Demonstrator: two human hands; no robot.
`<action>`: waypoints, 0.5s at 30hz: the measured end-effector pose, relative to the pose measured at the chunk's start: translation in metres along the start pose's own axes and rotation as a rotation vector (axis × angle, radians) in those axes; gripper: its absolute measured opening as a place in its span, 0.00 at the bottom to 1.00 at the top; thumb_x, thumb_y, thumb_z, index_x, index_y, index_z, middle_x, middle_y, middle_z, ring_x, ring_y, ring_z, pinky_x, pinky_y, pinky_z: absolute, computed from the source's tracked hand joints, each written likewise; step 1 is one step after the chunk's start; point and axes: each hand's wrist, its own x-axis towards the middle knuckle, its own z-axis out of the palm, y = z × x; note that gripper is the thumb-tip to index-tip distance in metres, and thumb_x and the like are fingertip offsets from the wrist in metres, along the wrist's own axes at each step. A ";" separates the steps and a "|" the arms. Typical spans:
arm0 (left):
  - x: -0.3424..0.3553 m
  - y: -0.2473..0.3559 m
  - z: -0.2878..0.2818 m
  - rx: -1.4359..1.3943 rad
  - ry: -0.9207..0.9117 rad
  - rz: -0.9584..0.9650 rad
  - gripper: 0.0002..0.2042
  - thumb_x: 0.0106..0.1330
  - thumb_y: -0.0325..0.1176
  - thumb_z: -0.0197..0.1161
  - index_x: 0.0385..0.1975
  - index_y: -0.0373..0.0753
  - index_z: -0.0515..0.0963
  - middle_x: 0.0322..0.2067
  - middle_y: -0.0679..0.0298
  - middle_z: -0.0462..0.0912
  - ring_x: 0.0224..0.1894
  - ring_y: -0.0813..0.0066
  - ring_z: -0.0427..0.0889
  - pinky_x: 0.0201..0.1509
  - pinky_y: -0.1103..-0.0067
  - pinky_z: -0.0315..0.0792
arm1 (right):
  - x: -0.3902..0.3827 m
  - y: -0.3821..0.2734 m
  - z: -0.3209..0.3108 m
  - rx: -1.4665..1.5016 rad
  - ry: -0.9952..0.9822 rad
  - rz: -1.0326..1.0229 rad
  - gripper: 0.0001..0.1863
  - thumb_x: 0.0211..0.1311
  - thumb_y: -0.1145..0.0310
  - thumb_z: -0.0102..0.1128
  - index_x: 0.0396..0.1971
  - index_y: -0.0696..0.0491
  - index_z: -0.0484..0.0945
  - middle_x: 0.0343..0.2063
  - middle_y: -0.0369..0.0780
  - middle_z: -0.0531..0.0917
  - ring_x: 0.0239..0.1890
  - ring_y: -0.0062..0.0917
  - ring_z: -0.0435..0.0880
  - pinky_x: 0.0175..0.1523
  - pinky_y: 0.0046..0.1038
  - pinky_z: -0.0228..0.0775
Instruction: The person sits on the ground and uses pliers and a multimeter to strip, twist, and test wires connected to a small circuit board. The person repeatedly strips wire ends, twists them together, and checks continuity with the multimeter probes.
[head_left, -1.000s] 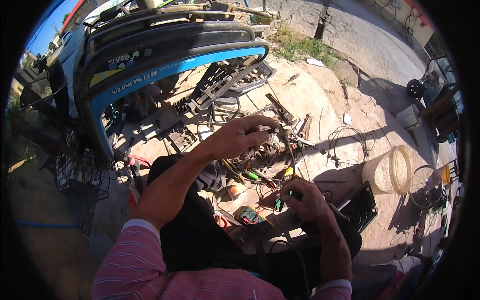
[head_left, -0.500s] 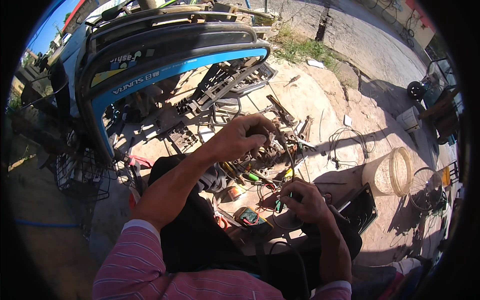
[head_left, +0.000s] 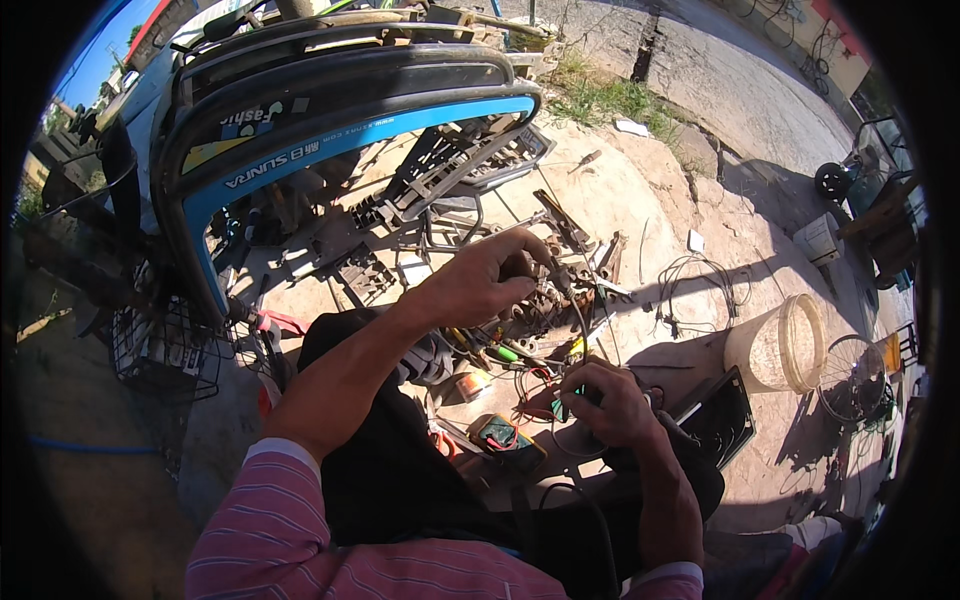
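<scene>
My left hand (head_left: 480, 280) is raised over the pile of metal parts, its fingers curled and pinching the upper end of a dark cable (head_left: 582, 325). The cable runs down from there to my right hand (head_left: 610, 402), whose fingers are closed around it. A small green thing (head_left: 560, 408) shows beside the right fingertips; its kind is not clear. Just below lies a multimeter (head_left: 508, 440) with a yellow-green case and red lead. Red and black wires (head_left: 535, 385) loop on the ground near it.
Loose metal parts and tools (head_left: 530, 310) cover the ground ahead. A blue and black curved panel (head_left: 360, 125) stands at the far left. On the right are a whitish bucket (head_left: 765, 345), a coil of wire (head_left: 700, 290) and a black tray (head_left: 725, 420). A wire basket (head_left: 165, 345) is at left.
My left hand has shifted very slightly, its fingers a little more closed on the cable end. My right hand stays almost where it was.
</scene>
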 end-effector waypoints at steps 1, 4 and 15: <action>0.000 0.002 0.000 -0.013 -0.004 -0.021 0.15 0.69 0.23 0.56 0.54 0.37 0.68 0.34 0.61 0.80 0.28 0.80 0.78 0.32 0.80 0.73 | 0.000 0.000 0.000 0.003 0.001 0.001 0.06 0.56 0.72 0.67 0.34 0.56 0.81 0.31 0.39 0.84 0.30 0.27 0.84 0.37 0.29 0.74; -0.002 0.007 0.001 -0.052 -0.010 -0.064 0.15 0.69 0.23 0.56 0.54 0.37 0.67 0.33 0.61 0.79 0.26 0.80 0.78 0.30 0.80 0.73 | 0.000 0.001 0.001 -0.001 0.009 -0.019 0.06 0.56 0.72 0.67 0.34 0.56 0.81 0.31 0.40 0.84 0.30 0.27 0.84 0.37 0.29 0.74; -0.001 0.004 0.000 0.034 -0.001 -0.081 0.12 0.70 0.26 0.56 0.51 0.36 0.68 0.32 0.62 0.79 0.25 0.80 0.79 0.28 0.79 0.74 | 0.001 -0.001 0.003 -0.040 0.029 -0.072 0.06 0.55 0.73 0.67 0.32 0.55 0.81 0.29 0.39 0.81 0.27 0.26 0.81 0.34 0.28 0.72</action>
